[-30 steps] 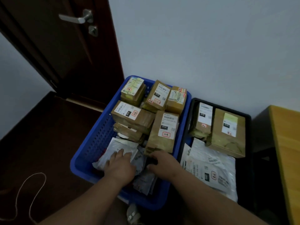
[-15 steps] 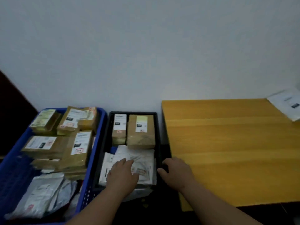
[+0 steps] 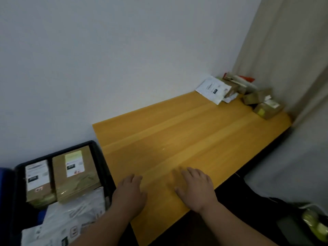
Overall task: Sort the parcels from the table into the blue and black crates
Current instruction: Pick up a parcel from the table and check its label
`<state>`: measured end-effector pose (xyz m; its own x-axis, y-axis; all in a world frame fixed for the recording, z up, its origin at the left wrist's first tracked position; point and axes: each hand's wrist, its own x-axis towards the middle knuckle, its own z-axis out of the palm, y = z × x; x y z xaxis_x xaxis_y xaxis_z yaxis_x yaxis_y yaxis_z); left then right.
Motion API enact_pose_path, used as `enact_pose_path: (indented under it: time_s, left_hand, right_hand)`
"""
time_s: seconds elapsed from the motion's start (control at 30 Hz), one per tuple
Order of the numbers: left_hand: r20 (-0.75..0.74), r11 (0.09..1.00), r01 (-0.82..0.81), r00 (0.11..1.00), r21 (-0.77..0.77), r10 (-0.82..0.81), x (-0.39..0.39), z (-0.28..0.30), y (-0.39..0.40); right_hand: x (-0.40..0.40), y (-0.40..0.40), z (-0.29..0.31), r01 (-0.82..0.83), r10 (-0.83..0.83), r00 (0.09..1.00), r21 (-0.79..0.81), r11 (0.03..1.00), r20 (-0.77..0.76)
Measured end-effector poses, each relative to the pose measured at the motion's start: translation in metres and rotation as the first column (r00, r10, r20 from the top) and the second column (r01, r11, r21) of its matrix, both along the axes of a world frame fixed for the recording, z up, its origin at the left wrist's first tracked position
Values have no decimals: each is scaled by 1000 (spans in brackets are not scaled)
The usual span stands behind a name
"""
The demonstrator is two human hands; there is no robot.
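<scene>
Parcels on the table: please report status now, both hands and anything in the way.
Left hand and right hand open, empty, over the table. Parcels heaped at far right corner, untouched. Black crate part-filled. Path clear.

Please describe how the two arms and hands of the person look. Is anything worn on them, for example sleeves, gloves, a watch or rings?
Both forearms are bare as far as the picture shows; no sleeve is in view. The left hand and the right hand wear no gloves. No watch or bracelet is seen at either wrist, and no ring on the fingers, though the picture is somewhat blurred.
</scene>
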<state>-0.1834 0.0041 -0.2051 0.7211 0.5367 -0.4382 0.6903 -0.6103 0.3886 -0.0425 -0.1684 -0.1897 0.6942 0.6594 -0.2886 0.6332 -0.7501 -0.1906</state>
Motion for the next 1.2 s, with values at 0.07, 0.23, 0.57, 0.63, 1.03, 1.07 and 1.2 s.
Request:
enact_pose_path:
  time_s: [0.07,0.23,0.57,0.63,1.03,1.07,1.2]
  left_hand:
    - [-12,998,52,999,-21,-53,20,-1,-5]
    - [-43,994,112,993,2,-112,78,1,-25]
    - [0,999,33,999,32,-33,233,-2,-103]
    - [2,999,11,1000,36,-11,252,-2,-112]
    - [18,992,-117,993,36,117,338,-8,-64]
    - [23,993,-114,993,29,114,347,-8,-61]
    - [4,994,-109,994,9,109,374,-13,-46]
  right_hand:
    - [15,-13,-4,36,-37,999,-9,999,-15]
    - [63,-41,-14,98,-98,994,2,995,-47]
    - [235,-98,-9,78,-78,995,-15,997,-69]
    - [264,-97,-9,61,-62,996,-23,998,-69]
    - [364,-53,-25,25,-34,992,-71,997,-125]
    - [376,-47,-23,47,-53,992,-54,997,-112]
    - [408,-25,-24,107,-106,984,0,994,-147]
